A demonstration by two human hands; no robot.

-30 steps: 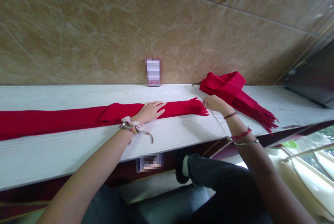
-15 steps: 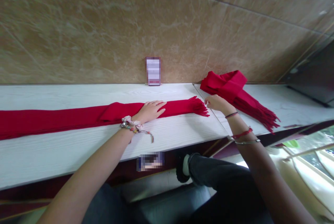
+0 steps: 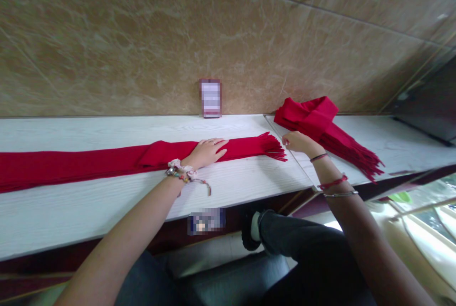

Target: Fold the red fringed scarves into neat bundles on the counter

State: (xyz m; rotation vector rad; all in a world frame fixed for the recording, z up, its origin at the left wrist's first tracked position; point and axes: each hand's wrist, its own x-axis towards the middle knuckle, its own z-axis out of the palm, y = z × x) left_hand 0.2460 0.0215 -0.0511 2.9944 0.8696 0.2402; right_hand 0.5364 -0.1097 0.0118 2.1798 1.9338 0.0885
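Observation:
A long red scarf (image 3: 89,161) lies stretched and folded lengthwise across the white table, with a raised overlap near its middle and a fringe (image 3: 276,147) at its right end. My left hand (image 3: 205,153) rests flat on it, fingers spread, short of that fringe. Just right of the fringe tips, my right hand (image 3: 301,142) is closed, its fingers curled together; whether a strand is between them cannot be seen. Behind this hand, a second red scarf (image 3: 313,116) lies loosely folded, its fringe pointing toward the front right.
A small box-like item (image 3: 211,99), blurred out, stands against the marbled tile wall (image 3: 124,44). The white table (image 3: 92,211) has a seam under my right hand. A dark appliance-like block (image 3: 427,101) stands at the far right. My legs are below the front edge.
The view has shifted very slightly. Both hands stay nearly where they were, and neither scarf has visibly moved on the table.

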